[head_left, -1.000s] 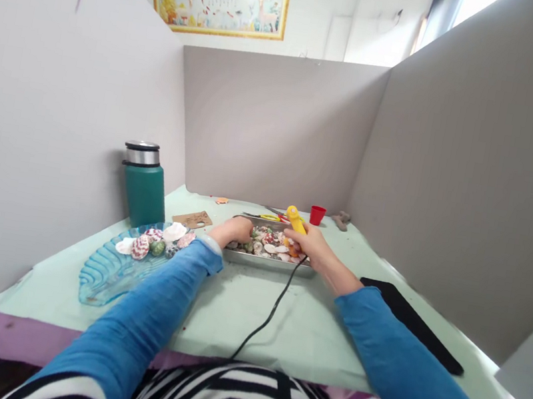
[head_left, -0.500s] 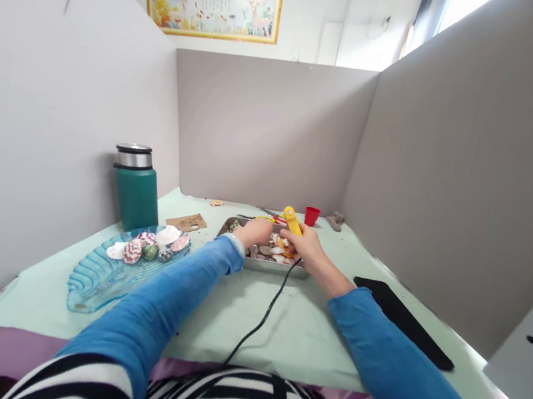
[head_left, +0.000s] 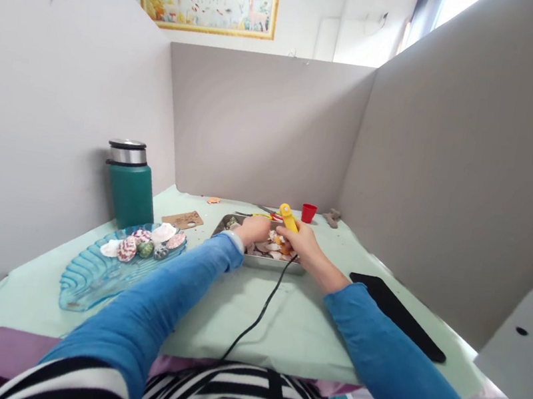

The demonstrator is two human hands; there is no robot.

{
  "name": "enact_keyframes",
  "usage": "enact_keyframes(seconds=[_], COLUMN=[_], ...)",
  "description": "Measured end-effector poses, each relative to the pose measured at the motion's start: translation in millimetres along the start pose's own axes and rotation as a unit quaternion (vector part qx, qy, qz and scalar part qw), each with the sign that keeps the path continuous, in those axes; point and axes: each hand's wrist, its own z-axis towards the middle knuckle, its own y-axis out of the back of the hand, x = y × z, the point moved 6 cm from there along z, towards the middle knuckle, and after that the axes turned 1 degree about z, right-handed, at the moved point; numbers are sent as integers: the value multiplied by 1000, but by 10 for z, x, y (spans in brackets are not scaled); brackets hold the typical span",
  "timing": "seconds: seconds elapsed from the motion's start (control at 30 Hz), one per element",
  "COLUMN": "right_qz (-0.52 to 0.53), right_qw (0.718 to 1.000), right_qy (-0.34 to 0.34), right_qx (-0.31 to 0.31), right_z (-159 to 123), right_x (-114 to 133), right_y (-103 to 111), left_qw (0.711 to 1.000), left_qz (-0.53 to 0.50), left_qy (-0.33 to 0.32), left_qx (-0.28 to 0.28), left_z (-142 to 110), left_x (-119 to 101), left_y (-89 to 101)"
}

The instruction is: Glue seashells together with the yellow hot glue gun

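A metal tray (head_left: pixel 256 263) full of seashells (head_left: pixel 266 249) stands at the middle of the table. My right hand (head_left: pixel 303 240) is wrapped round a yellow glue gun (head_left: pixel 288 217) with its handle end up, over the tray's right part. From it a black cord (head_left: pixel 254 322) runs down toward my body. My left hand (head_left: pixel 254 228) reaches over the tray's left part with its fingers closed and pointing down. What those fingers hold, if anything, is hidden behind the hand.
A blue glass dish (head_left: pixel 92 280) with several shells and a green bottle (head_left: pixel 130 195) stand at the left, near a brown card (head_left: pixel 183 219). Behind the tray lie pliers or scissors (head_left: pixel 269 213) and a red cup (head_left: pixel 308 213). A black board (head_left: pixel 397 315) lies right, between grey partitions (head_left: pixel 262 131).
The whole view has shifted slightly, so things sit a little further left. Both hands stay over the tray in almost the same pose, the glue gun still in my right hand.
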Motion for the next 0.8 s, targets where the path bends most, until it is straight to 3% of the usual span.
enact_keyframes(seconds=[0.07, 0.13, 0.23, 0.33, 0.4, 0.47, 0.63, 0.8], right_qz=[18, 45, 84, 109, 118, 120, 108, 84], right_qw=[1000, 999, 996, 993, 992, 991, 988, 991], right_qy=[-1, 2, 5, 11, 19, 29, 49, 34], right_qx=[3, 13, 37, 49, 49, 56, 102, 96], right_z=[-6, -15, -26, -31, -32, -35, -84, -134], right_x=[12, 25, 32, 29, 28, 28, 59, 98], right_y=[-3, -15, -43, -55, -54, -62, -117, -122], left_qw=[999, 987, 970, 855, 797, 771, 751, 730], left_qz=[-28, -158, -244, -516, -597, -627, -643, -667], left_qy=[19, 4, -8, -12, -20, -28, -29, -33], left_qx=[-17, -26, -20, 56, 86, 108, 147, 142], left_z=[-75, -184, -365, -493, -533, -546, -552, -563], left_x=[72, 118, 197, 221, 204, 172, 105, 76], left_y=[85, 139, 136, 22, -15, -36, -87, -88])
